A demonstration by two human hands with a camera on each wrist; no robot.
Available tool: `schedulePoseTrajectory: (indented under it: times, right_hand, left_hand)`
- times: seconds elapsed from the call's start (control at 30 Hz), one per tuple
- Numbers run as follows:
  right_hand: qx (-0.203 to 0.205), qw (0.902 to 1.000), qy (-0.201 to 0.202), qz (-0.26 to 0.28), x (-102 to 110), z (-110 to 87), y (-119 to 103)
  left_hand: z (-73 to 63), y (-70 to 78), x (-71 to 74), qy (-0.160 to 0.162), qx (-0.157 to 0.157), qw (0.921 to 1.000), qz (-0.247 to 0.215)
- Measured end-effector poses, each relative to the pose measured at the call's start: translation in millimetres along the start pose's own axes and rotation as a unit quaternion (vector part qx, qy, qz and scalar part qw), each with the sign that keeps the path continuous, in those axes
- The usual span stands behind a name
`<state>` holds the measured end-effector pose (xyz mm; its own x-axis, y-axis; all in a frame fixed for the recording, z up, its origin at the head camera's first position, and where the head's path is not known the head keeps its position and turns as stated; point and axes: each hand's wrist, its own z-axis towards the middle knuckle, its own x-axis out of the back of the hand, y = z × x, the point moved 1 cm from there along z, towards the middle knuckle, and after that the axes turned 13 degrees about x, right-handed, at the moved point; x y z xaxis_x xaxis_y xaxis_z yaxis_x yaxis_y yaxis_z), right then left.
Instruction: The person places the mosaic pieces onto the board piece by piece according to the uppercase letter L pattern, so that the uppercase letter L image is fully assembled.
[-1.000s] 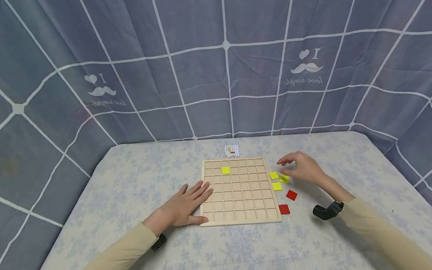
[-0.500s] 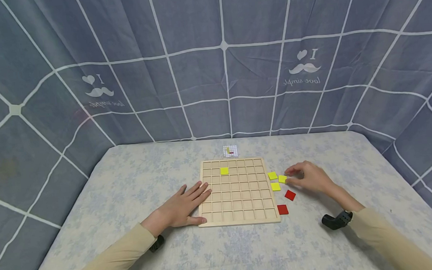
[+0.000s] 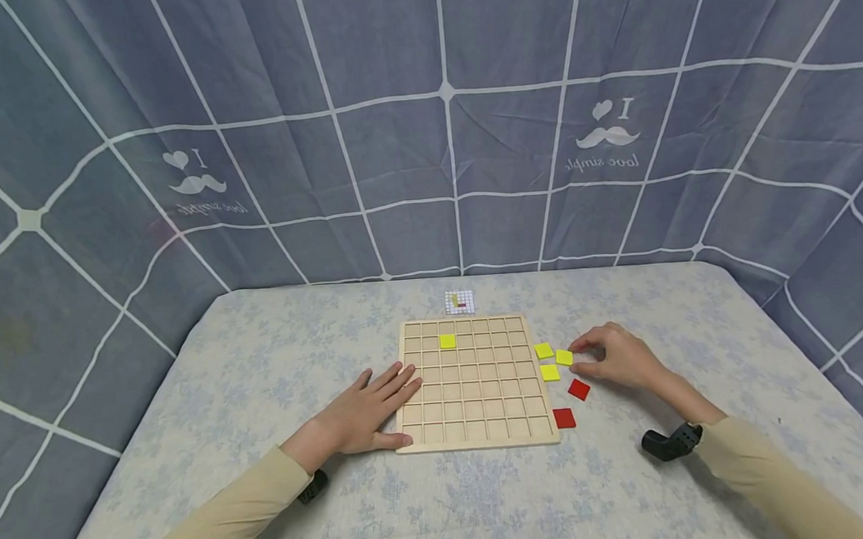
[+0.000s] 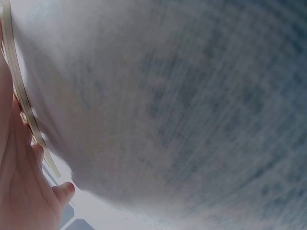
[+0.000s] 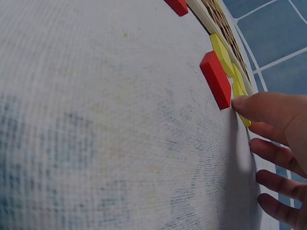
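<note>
A wooden grid board lies on the table, with one yellow tile in a cell near its far left. My left hand rests flat with spread fingers on the board's left edge; in the left wrist view the board edge shows beside the fingers. Right of the board, my right hand pinches a yellow tile at its right side between thumb and fingertip. That tile lies at the thumb tip in the right wrist view. Two more yellow tiles, one far and one near, lie beside it.
A red tile lies nearer than the yellow ones, and another red tile sits by the board's near right corner. Behind the board is a small printed grid card. A grey-blue curtain surrounds the table.
My right hand has come down and its thumb and fingertip have closed at the right side of the yellow tile. The left hand has stayed on the board; the view shifted slightly.
</note>
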<state>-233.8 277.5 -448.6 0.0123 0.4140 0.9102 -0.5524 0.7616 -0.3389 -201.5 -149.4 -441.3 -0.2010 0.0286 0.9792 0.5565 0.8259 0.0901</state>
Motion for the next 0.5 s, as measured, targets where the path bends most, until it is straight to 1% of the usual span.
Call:
schedulePoseTrajectory:
  times: [0.27, 0.5]
  right_hand:
    - [0.0, 1.0, -0.004, -0.001, 1.1, 0.2, -0.5]
    - [0.004, 0.9999, -0.002, -0.013, 0.0, 0.3, 0.4]
  left_hand:
    - [-0.5, 0.3, 0.6, 0.002, -0.001, 1.0, 0.003]
    - [0.1, -0.3, -0.1, 0.003, -0.004, 1.0, 0.006]
